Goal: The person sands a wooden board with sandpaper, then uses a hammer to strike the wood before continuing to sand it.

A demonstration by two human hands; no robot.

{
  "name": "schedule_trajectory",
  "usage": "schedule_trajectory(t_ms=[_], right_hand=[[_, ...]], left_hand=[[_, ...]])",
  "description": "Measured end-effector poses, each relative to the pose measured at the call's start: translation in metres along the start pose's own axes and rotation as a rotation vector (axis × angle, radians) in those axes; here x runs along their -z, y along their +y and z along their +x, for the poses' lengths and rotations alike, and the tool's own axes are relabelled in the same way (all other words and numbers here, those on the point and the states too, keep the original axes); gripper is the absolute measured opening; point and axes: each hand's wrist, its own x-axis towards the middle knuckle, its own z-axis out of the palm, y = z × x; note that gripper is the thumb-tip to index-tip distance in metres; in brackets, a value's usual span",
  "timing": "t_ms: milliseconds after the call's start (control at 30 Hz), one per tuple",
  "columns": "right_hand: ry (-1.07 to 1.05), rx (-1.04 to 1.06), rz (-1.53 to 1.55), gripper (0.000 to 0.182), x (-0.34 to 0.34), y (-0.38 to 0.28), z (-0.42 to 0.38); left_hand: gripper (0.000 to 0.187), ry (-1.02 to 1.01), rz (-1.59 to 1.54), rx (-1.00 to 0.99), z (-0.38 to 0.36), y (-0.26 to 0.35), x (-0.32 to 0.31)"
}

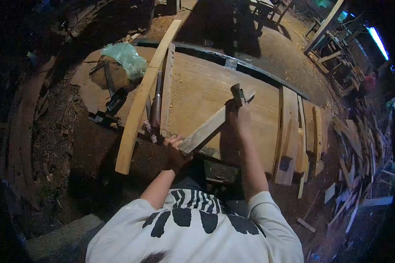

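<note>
A short tool with a dark, broad metal head [237, 93] is gripped in my right hand [240, 120], its head over the far end of a wooden piece [206, 127]. That wooden piece is a narrow pale length lying at a slant over the workbench, its near end towards me. My left hand [174, 143] has its fingers closed around this near end, close to the bench's front edge. The tool's handle is mostly hidden by my right hand.
A long curved plank [140, 98] crosses the left of the workbench top [197, 87], near a dark rod-like tool [156, 103]. A green plastic bag [127, 60] lies beyond it. Several boards [286, 127] lie at the right end, and scrap wood [351, 149] is heaped further right.
</note>
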Motion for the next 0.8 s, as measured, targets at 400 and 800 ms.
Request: schedule_trajectory(t_ms=[400,800], right_hand=[[-0.05,0.275,0.303,0.041,0.009,-0.127,-0.137],[0.16,-0.076,0.039,0.027,-0.038,0.007,-0.006]], left_hand=[[0.056,0.103,-0.033,0.013,0.002,-0.011,-0.014],[0.069,0.242,-0.058,-0.06,-0.006,-0.011,-0.023]])
